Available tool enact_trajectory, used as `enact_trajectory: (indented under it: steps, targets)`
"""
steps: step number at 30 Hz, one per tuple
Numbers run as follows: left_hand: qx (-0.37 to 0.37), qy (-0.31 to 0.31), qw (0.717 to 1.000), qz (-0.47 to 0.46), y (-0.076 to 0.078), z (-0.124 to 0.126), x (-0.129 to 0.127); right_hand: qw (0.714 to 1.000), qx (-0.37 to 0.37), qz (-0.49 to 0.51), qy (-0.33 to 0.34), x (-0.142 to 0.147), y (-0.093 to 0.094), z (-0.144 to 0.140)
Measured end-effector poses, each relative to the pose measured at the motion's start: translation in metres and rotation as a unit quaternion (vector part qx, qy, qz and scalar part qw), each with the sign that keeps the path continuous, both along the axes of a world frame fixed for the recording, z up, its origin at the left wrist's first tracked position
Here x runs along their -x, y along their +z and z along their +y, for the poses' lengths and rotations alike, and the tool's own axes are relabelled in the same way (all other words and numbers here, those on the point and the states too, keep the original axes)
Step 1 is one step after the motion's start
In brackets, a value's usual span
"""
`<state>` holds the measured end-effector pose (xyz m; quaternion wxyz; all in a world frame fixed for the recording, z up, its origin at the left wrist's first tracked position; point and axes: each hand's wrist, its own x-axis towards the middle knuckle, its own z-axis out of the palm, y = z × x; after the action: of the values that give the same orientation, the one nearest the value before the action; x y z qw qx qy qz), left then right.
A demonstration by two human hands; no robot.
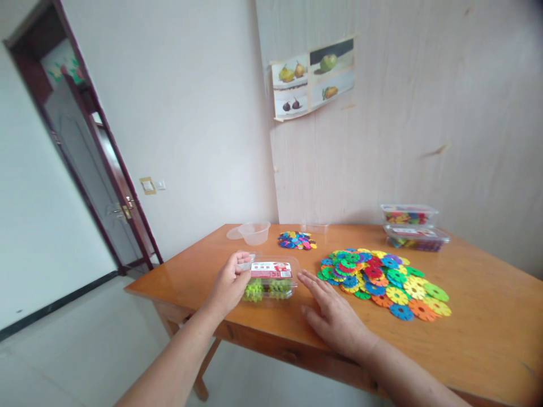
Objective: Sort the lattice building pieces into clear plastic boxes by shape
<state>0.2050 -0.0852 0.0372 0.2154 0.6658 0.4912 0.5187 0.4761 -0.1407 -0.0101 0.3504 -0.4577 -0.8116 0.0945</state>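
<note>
Hands frame a clear box (271, 278) near the desk's (487, 316) left front edge. The left hand (230, 282) is curled around the box's left end, thumb and fingers gripping it. The right hand (333, 312) lies open and flat on the desk just right of the box, fingertips near its right end; whether they touch it cannot be told. Inside the box sit green pieces (265, 289) under a lid with a red and white label (271, 269). Right of the right hand spreads a wide pile of coloured discs (382, 280). A smaller heap (297, 240) lies farther off, behind the box. At the far left stands an empty clear tub (254, 232) with a lid (234, 233) beside it. Two filled boxes (411, 226) are stacked at the far right by the wall. Fruit pictures (313, 77) hang on the wall above.
</note>
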Motion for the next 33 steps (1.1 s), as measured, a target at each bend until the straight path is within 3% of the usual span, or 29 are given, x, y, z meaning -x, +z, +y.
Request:
enact_trajectory:
  steps: [5,8,12,21,33]
  targets:
    - [0.003,0.043,0.999,0.031,-0.006,0.002,0.013,0.999,-0.020,0.010,0.037,-0.002,0.004,-0.005]
    - [0.005,0.071,0.997,-0.009,-0.006,-0.002,0.018,0.999,-0.029,0.015,0.037,-0.003,0.003,-0.005]
    - [0.066,0.113,0.989,-0.065,-0.010,-0.010,0.023,0.999,-0.023,0.011,0.039,-0.002,0.002,-0.003]
    - [0.139,0.062,0.978,-0.143,-0.014,-0.018,0.016,0.998,-0.006,-0.009,0.057,-0.003,0.003,-0.002]
    - [0.168,0.058,0.974,-0.142,-0.019,-0.015,0.022,0.998,0.000,-0.006,0.064,-0.003,0.006,-0.006]
